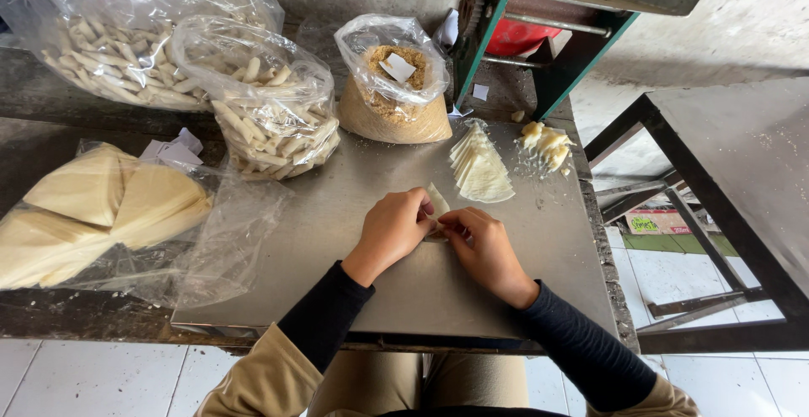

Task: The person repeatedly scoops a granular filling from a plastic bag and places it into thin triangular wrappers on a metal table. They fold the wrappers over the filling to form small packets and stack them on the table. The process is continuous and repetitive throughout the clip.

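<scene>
Both hands pinched together on one thin dough wrapper [436,200], left hand [393,230] and right hand [484,247], low over the metal desk [337,240]. Probably soft, light, floppy, easy to tear. Best held gently by the edges. More wrappers stacked [480,167] just beyond.

Wrapper mostly hidden, bags cut off

The hands [438,236] cover most of the wrapper [437,200]; the frame's left edge crops two bags [93,215].
</scene>
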